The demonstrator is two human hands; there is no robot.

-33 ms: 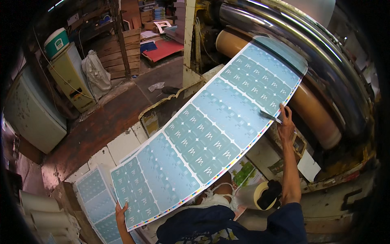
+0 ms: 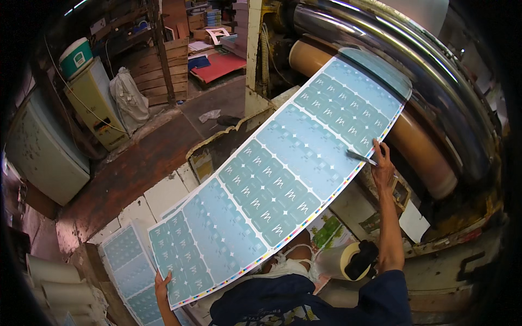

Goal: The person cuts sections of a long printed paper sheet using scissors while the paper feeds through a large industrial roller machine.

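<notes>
A long printed sheet (image 2: 260,186), in bands of teal and pale blue with a white border, slopes from the rollers down toward me. My left hand (image 2: 162,285) pinches its near left end, thumb on top. At the sheet's right edge, close to the rollers, my right hand (image 2: 383,161) is closed around a thin, dark, pointed knife (image 2: 359,157). The blade reaches in over the sheet; whether it touches the paper I cannot tell. The far end of the sheet curves up against the large shiny metal roller (image 2: 375,38).
Beneath the metal roller lies a brown roller (image 2: 423,149). More printed sheets (image 2: 122,255) lie at lower left. A pale cylinder (image 2: 337,259) with a dark object (image 2: 361,261) on it stands near my right arm. Machine framework (image 2: 228,133) borders the sheet's left side.
The knife's tip has dipped very slightly toward me, with a tiny shift of my right hand. My left hand keeps its place on the sheet.
</notes>
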